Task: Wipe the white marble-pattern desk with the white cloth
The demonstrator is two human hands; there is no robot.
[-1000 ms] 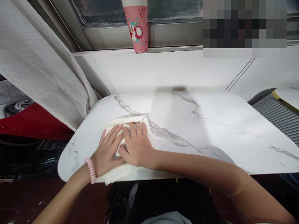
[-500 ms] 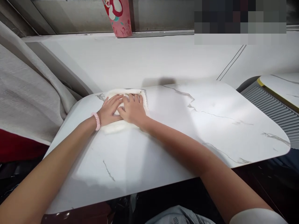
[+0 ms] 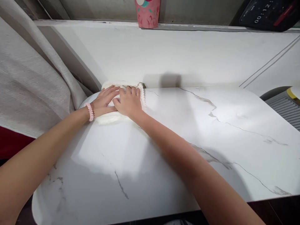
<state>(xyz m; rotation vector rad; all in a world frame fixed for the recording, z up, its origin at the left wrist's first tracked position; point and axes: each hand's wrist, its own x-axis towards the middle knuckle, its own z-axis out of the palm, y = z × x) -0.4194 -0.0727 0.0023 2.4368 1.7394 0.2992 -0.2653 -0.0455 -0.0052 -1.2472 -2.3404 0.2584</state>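
Note:
A cream-white fluffy cloth point(image 3: 109, 118) lies spread on the white marble-patterned table point(image 3: 164, 175), at its far left edge by the wall. My left hand point(image 3: 104, 100) rests flat on the cloth's left part, fingers stretched out, with a pink coil band point(image 3: 89, 112) around the wrist. Beside it, my right hand point(image 3: 129, 101) presses on the cloth's right part with fingers spread. The two hands touch or nearly touch at the thumbs. Part of the cloth is hidden under both palms.
A grey curtain point(image 3: 35, 75) hangs along the table's left side. On the ledge above the wall stand a pink patterned cup point(image 3: 148, 14) and a dark device showing a timer point(image 3: 264, 15). A ribbed grey object with a yellow edge point(image 3: 284, 104) is at the right.
Both hands and the cloth have moved towards the table's far left edge, the cloth now reaching the wall. The camera view has also shifted, bringing more of the table's near left corner into sight.

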